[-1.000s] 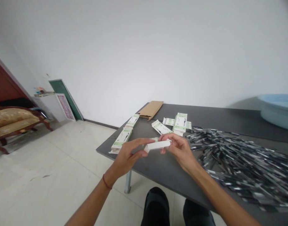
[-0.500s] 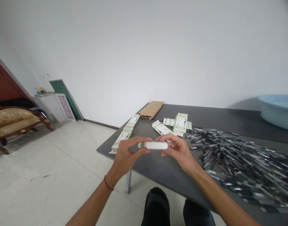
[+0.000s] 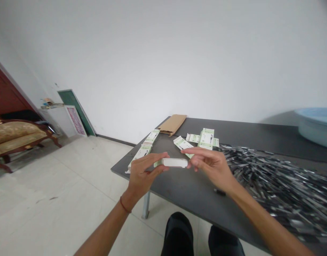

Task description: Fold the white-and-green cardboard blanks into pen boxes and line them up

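A small white and green cardboard box (image 3: pixel 175 163) is held up above the near part of the dark table, its plain white narrow side facing me. My left hand (image 3: pixel 146 169) is closed on the box's left end, fingers on top and thumb below. At the right end, the curled fingertips of my right hand (image 3: pixel 210 165) touch the box, while its index finger stretches out above. Behind the hands lie a tilted box (image 3: pixel 183 143) and a stacked box (image 3: pixel 206 138) of the same green and white kind.
A large heap of black and clear pens (image 3: pixel 280 185) covers the table's right side. More boxes (image 3: pixel 143 151) line the left edge, near a brown paper envelope (image 3: pixel 173 123). A blue basin (image 3: pixel 316 129) stands at the far right. One dark piece (image 3: pixel 220 192) lies below my right wrist.
The box has turned level and shifted slightly left with my left hand. My right hand has slid right, towards the box's end, and its index finger has lifted off. A dark piece now shows below my right wrist.
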The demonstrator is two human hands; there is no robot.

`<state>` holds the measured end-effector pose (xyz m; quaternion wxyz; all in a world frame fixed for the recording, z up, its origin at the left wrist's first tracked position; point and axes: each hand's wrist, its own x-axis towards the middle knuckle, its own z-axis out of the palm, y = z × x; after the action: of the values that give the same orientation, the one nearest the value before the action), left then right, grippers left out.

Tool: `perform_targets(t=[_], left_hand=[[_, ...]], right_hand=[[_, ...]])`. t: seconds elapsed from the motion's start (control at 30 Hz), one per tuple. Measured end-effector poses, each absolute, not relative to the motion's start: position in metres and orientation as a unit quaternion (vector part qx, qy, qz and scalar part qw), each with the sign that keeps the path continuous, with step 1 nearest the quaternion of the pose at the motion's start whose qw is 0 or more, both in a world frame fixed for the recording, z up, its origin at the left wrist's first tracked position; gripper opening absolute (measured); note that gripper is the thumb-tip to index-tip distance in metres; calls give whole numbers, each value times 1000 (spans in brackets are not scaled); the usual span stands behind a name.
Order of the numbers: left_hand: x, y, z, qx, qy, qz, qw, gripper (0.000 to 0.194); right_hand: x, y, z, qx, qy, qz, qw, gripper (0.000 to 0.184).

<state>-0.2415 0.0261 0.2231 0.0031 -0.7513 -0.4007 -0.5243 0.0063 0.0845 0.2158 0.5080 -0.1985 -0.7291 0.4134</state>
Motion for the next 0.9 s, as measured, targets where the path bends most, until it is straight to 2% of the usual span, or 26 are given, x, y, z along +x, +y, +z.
perform_targets(t=[0.13,0.23,0.37,0.5,0.9], left_hand=[[-242,29,226,-724,-428,-539,43,33],[-243,34,231,-703,-430,-562,73,33],[-244,39,236,-709,-390,-576,118,29],[-245,42,237,-708,-381,-578,142,26],[-251,45,238,-678,-372,-620,131,32]], right_hand=[[-3,93,247,-194,-789,329,482,19],[-11,107,267,-189,-787,368,458,13],[-16,120,280,-176,-782,421,425,15],[-18,115,279,-181,-792,380,441,16],[-29,102,274,-139,-829,199,504,24]])
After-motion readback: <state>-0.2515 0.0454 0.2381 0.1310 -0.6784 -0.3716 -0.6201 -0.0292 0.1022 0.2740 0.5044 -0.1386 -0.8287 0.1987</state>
